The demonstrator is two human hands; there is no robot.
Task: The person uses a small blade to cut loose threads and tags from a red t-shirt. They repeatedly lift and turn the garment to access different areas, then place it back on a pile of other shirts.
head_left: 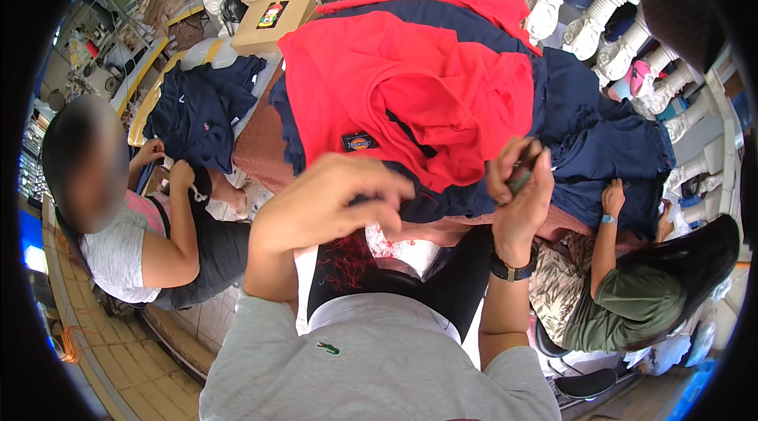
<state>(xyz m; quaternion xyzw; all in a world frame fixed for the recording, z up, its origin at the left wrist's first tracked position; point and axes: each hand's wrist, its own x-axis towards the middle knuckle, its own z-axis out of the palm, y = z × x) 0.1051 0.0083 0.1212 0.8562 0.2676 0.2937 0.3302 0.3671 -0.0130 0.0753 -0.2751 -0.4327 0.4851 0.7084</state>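
Observation:
A red garment (482,97) with a dark label near its neckline lies spread on the table before me. My left hand (339,200) hovers at its near edge, slightly blurred, fingers bent and apart, with nothing seen in them. To the right, my right hand (524,208) is raised beside the red cloth, closed around a small dark tool (520,176). Most of that tool is hidden by the fingers, so its kind is unclear. Navy garments (588,97) lie under and beside the red one. Loose red threads (345,263) cover my dark-clothed lap.
A cardboard box (272,17) stands at the far left of the table. One person (150,239) sits at left handling a navy garment (201,109); another person (651,287) works on navy cloth at right. White balusters (545,7) line the far side.

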